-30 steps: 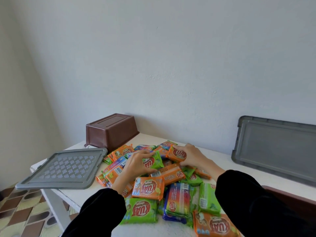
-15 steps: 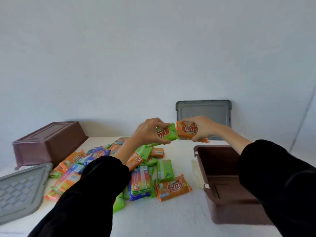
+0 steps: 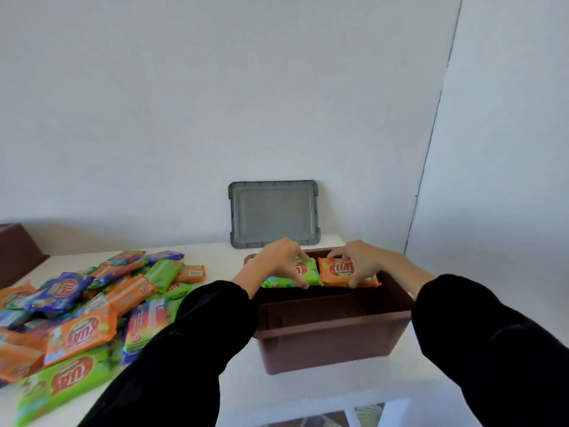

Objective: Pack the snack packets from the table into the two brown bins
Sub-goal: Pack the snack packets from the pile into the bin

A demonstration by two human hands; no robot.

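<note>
The grip of the left hand (image 3: 278, 263) curls round a green packet (image 3: 304, 274) and that of the right hand (image 3: 361, 261) round an orange packet (image 3: 337, 272), side by side at the far wall of the brown bin (image 3: 323, 343), probably to start a tidy row

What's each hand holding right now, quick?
The left hand grips the green packet at the brown bin's far end.
The right hand grips the orange packet beside it.
</note>
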